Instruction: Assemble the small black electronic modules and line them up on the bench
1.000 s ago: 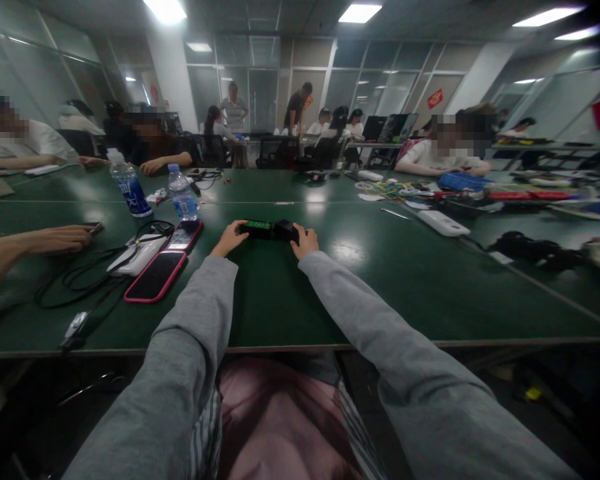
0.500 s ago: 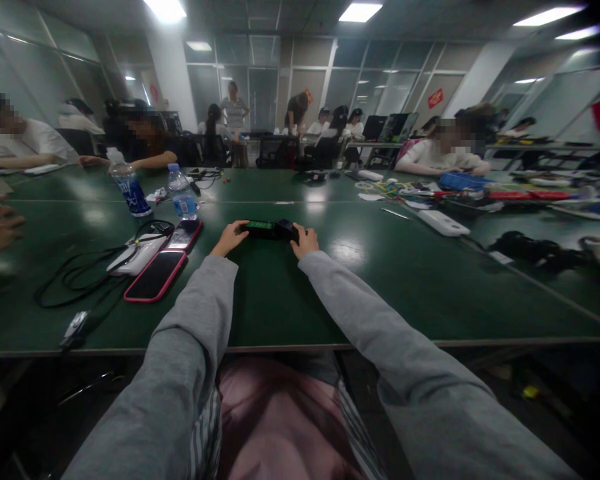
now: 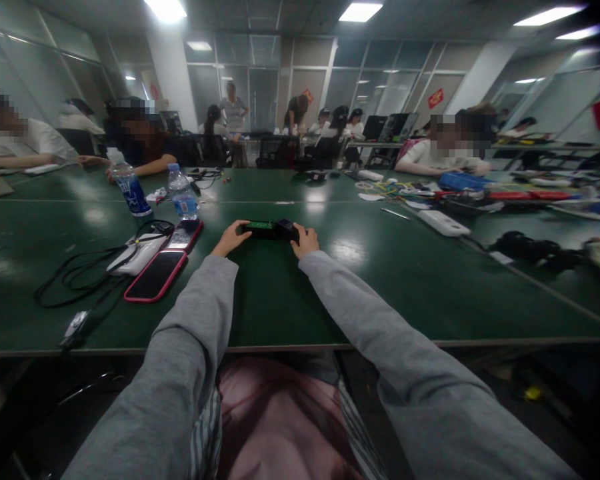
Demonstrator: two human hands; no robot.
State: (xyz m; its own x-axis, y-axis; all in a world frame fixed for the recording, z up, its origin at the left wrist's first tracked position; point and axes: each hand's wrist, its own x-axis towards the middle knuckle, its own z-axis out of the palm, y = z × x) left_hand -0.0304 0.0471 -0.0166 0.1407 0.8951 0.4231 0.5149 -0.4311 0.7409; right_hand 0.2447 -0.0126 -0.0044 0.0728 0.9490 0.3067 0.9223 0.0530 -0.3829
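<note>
Both my arms in grey sleeves reach out over the green table (image 3: 290, 300). My left hand (image 3: 230, 238) grips the left end of a small green circuit board (image 3: 261, 228) that lies low over the table. My right hand (image 3: 304, 241) is closed on the black block (image 3: 285, 230) at the board's right end. The fingers of both hands curl round the part, so its underside is hidden.
To my left lie a pink-cased phone (image 3: 156, 275), a second phone (image 3: 185, 235), a white power bank (image 3: 135, 256) and black cables (image 3: 75, 277). Two water bottles (image 3: 183, 193) stand behind them. A white power strip (image 3: 443, 223) and tools lie at the right. Other people sit around the table.
My hands and the board have barely moved. A neighbour's forearm and hand at the far left drew back and is gone from the table.
</note>
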